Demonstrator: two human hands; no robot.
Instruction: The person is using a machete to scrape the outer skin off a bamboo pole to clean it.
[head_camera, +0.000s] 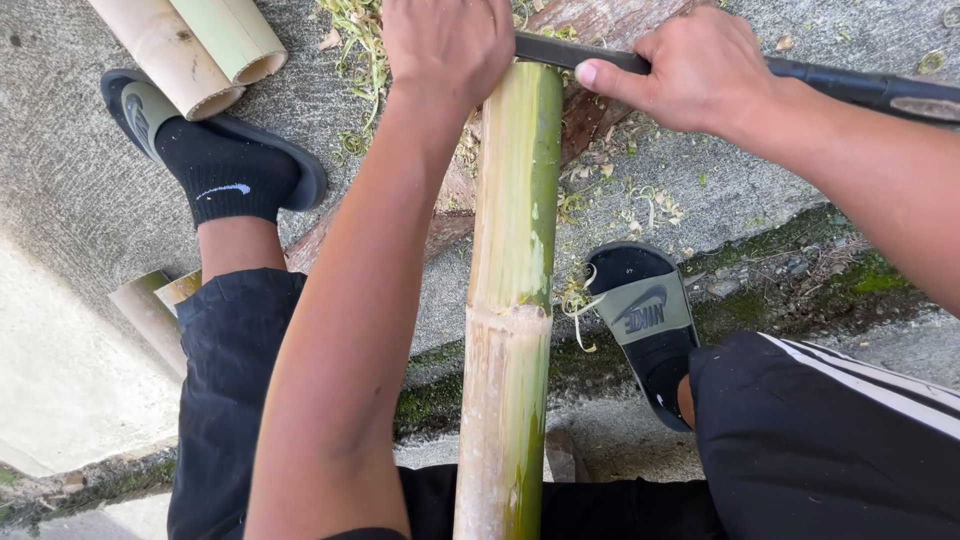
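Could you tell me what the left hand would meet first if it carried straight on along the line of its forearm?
The left hand points toward the picture's top, gripping the green bamboo pole's far end. Straight on, it would probably meet the reddish wooden log and pale green shavings first; depth is unclear.

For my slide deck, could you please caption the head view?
Left hand steadies a bamboo pole while right hand holds a dark blade across its end.
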